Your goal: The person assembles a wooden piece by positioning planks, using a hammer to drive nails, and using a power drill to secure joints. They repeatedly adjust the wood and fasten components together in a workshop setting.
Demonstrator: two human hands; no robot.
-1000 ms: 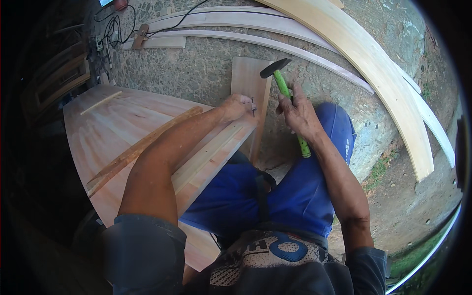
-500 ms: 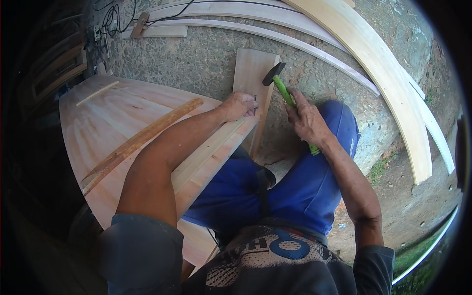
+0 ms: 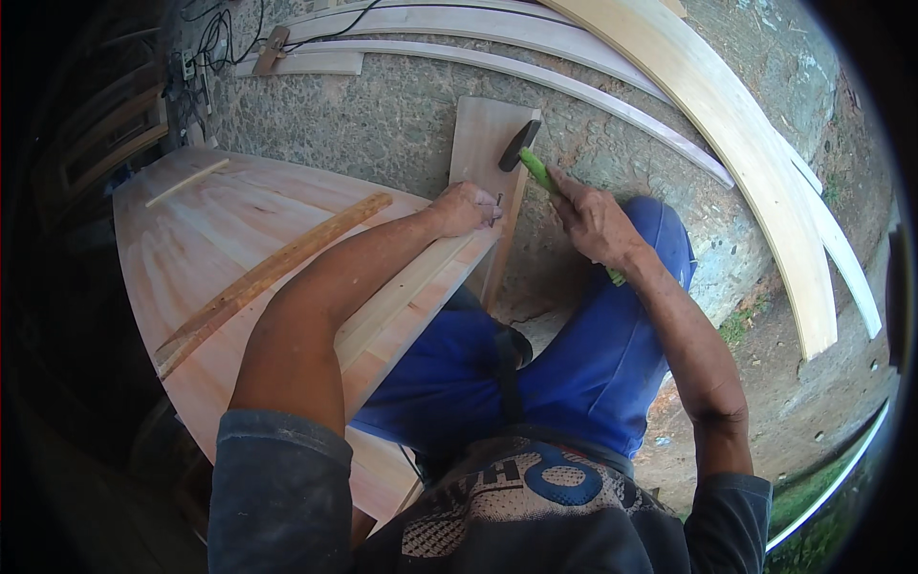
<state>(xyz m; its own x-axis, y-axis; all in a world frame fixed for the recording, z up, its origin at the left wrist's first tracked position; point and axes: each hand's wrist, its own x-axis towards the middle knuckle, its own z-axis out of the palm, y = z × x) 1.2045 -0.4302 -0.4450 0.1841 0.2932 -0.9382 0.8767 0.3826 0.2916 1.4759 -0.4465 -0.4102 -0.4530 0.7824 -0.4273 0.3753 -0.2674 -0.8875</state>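
Note:
My left hand (image 3: 463, 209) is closed, pinching a dark nail (image 3: 497, 208) that stands nearly upright at the far end of a light wood strip (image 3: 406, 287). This strip runs along the edge of a wide wooden panel (image 3: 229, 215) on my left. In my right hand (image 3: 598, 225) is a hammer (image 3: 540, 169) with a green handle and a dark head. The head hangs just above and to the right of the nail, apart from it. Beneath the panel's far corner, a short upright board (image 3: 478, 134) stretches away from me.
A round-edged brown stick (image 3: 277, 273) and a thin strip (image 3: 188, 182) lie on the panel. Long pale boards (image 3: 708, 96) lie on the rough ground at the back and right. Black cables (image 3: 218, 43) are coiled at the far left. My blue-trousered knee (image 3: 660, 239) is raised at right.
The hammer has shifted slightly left and nearer the nail, its head tilting more steeply. My left hand stays at about the same place with the nail.

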